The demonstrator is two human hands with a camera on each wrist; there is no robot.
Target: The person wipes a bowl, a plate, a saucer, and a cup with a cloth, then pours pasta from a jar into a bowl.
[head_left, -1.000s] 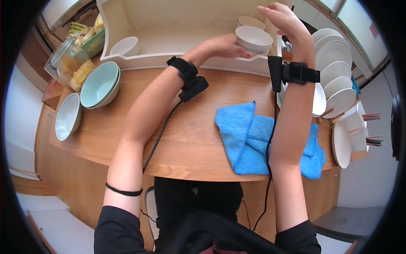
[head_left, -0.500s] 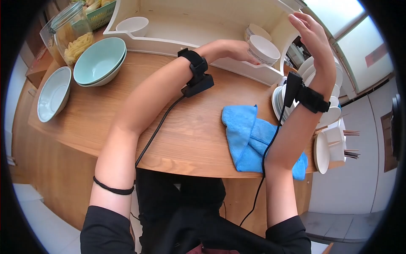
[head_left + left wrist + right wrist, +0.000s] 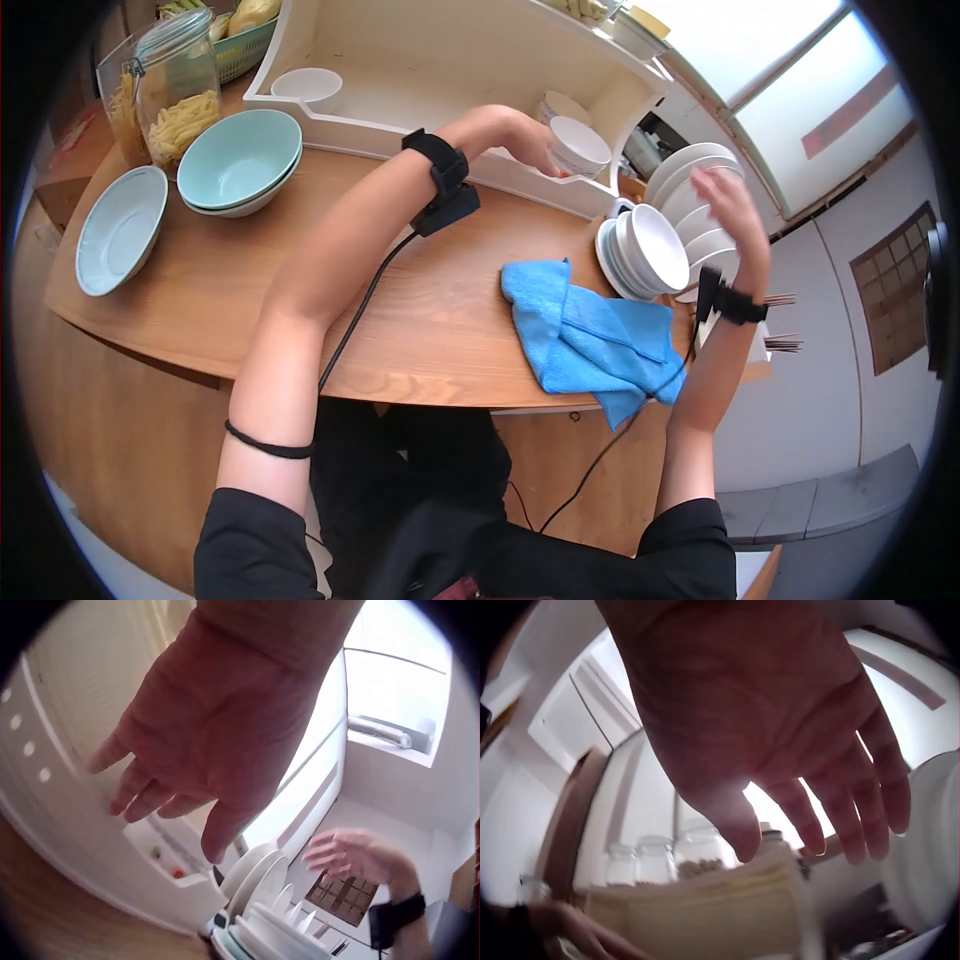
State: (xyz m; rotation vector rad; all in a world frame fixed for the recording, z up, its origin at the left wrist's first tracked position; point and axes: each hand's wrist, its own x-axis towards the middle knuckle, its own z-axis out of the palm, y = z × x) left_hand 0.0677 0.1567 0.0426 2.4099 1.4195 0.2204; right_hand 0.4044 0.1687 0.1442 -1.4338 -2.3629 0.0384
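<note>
In the head view, my left hand (image 3: 525,138) reaches over the front lip of the cream shelf unit (image 3: 400,60), just left of a small stack of white bowls (image 3: 580,143). Its fingers are loosely extended with nothing between them in the left wrist view, where the palm (image 3: 217,712) covers much of the shelf. My right hand (image 3: 735,205) hangs in the air at the right, beside the upright white plates (image 3: 683,165). The right wrist view has its fingers (image 3: 847,825) relaxed and slightly apart, holding nothing; a white plate (image 3: 930,847) shows behind them.
A blue cloth (image 3: 590,330) lies crumpled at the table's front edge. Stacked white dishes (image 3: 655,250) stand beyond it. Mint bowls (image 3: 240,160), a pale bowl (image 3: 122,230) and a pasta jar (image 3: 180,100) occupy the left. Another white bowl (image 3: 308,88) sits on the shelf.
My left hand has drawn a little away from the bowl stack, which now stands on the shelf. The right hand has swung right and down, from the shelf's end towards the plates. The head view has shifted.
</note>
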